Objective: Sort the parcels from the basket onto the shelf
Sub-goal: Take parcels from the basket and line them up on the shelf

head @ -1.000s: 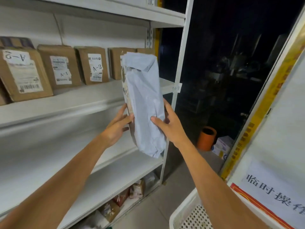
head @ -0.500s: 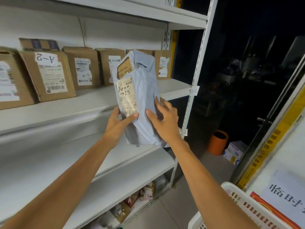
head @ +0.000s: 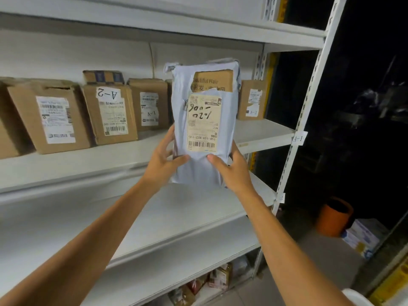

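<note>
**Grey parcel held upright in both hands before the shelf**

The left hand (head: 162, 160) grips the lower left edge of the parcel (head: 180, 120). Its thumb is pressed on the front face and its fingers run up the side and behind. The right hand (head: 231, 166) grips the lower right edge the same way, thumb on the front and fingers curled out of sight behind. The two thumbs point toward each other just below the shipping label (head: 204, 122).

The parcel is a pale grey plastic mailer, held upright in the air in front of the shelf (head: 265, 131) and touching none of its boards. Its label bears handwritten marks, with a barcode along its lower edge. Near the top the plastic is torn open, and a brown carton (head: 213, 81) with print shows through.

Behind the parcel, a row of cardboard boxes stands on the shelf board. One box at far left (head: 50, 115) has a white label, and the next box (head: 110, 115) is marked A-2. A third box (head: 150, 104) stands just left of the parcel and a fourth box (head: 251, 100) just right of it. A tag reading A-1 (head: 299, 139) sits on the white upright post (head: 309, 107). The lower board (head: 176, 213) lies beneath the forearms, and small packets (head: 220, 277) sit on the bottom level.

To the right, on the floor in the dark, an orange bucket (head: 334, 217) stands beside a white carton (head: 362, 237). A white rim, apparently of the basket (head: 357, 298), shows at the bottom right corner
</note>
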Demonstrator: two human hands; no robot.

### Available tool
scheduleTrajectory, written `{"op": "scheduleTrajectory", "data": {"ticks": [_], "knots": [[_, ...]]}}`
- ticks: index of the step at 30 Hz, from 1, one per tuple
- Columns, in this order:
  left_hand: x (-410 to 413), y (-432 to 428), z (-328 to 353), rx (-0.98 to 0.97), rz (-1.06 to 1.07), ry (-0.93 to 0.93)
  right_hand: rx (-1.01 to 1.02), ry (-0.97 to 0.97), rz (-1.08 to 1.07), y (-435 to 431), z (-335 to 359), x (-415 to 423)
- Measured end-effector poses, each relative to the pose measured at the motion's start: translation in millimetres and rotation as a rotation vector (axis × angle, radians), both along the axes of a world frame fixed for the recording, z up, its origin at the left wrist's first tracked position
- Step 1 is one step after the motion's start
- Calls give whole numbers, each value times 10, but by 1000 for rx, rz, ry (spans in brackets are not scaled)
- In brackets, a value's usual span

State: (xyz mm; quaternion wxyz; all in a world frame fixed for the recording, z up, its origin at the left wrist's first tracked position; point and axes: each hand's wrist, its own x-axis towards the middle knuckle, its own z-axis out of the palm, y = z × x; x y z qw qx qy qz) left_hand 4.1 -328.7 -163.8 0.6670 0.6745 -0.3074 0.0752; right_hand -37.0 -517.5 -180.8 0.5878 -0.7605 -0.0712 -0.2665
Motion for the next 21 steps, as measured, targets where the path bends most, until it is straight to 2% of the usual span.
{"op": "scheduleTrajectory", "data": {"ticks": [4, 8, 12, 21], "knots": [[117, -100, 138, 18, 151, -91, -12, -41, -17, -118, 206, 280], [289, -194, 235, 17, 249, -64, -34, -46, 37, -201, 349, 554], [404, -208, 247, 29, 372, -114, -50, -68, 56, -203, 385, 804], [965, 74, 285, 92, 509, -149, -66, -57, 119, 134, 409, 1489]]}}
